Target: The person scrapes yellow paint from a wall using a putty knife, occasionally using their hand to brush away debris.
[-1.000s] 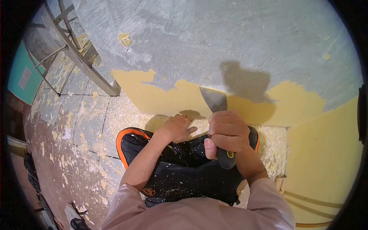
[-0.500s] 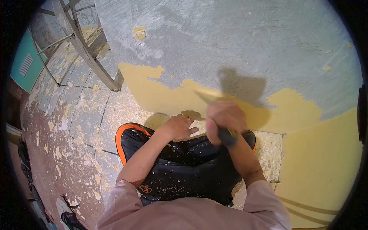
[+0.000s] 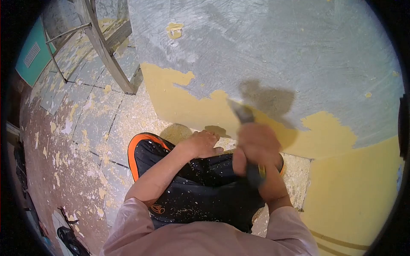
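In my right hand (image 3: 259,143) is a paint scraper (image 3: 242,112), its dark handle with a yellow mark sticking out below the fist. The blade points up and left, over the ragged line between yellow paint (image 3: 166,96) and the grey bared wall (image 3: 222,42). Hand and blade are slightly blurred, and a shadow falls on the wall beside them. My left hand (image 3: 204,143) rests low by my shins near the foot of the wall, fingers stretched out, holding nothing.
Paint flakes cover the tiled floor (image 3: 92,117). A wooden ladder leg (image 3: 106,59) stands at the upper left, with a teal panel (image 3: 32,55) beyond. To my right a yellow wall (image 3: 350,179) meets the wall ahead. Dark items (image 3: 70,241) lie at the lower left.
My right hand with the scraper has shifted slightly right and down in view, and the blade now points more steeply upward. The left hand stays nearly in place. The camera view has tilted slightly.
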